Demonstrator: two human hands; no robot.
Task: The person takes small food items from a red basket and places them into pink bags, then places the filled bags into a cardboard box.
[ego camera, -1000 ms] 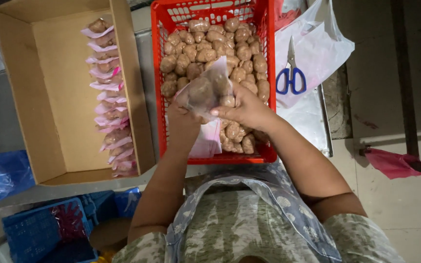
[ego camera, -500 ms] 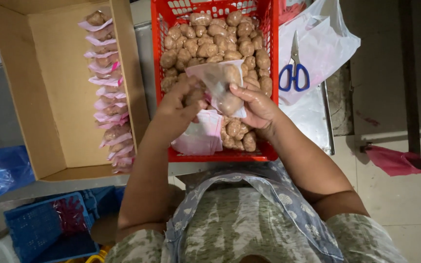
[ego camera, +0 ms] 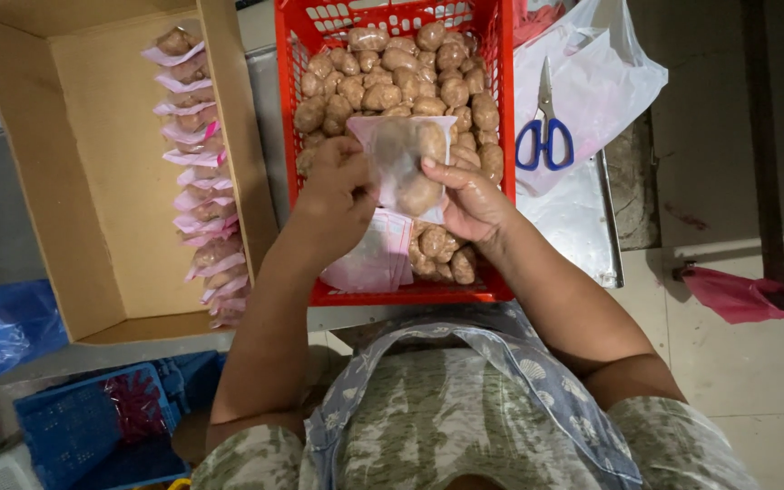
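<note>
Both hands hold one small clear bag [ego camera: 404,163] with a few brown balls inside, just above the red basket [ego camera: 502,136]. My left hand [ego camera: 338,195] pinches the bag's left edge and my right hand [ego camera: 469,200] grips its right edge. The basket is heaped with loose brown balls [ego camera: 383,68]. A stack of flat empty bags with pink strips [ego camera: 374,259] lies in the basket's near left corner, under my left wrist.
A cardboard box [ego camera: 74,172] at the left holds a row of several filled bags [ego camera: 197,172] along its right wall. Blue-handled scissors [ego camera: 544,127] lie on a white plastic bag [ego camera: 601,82] right of the basket. Blue crates [ego camera: 93,426] sit low at the left.
The bag has turned from a tilt to lie flat and square between both hands. My left hand came up from the empty bags and took the bag's left edge.
</note>
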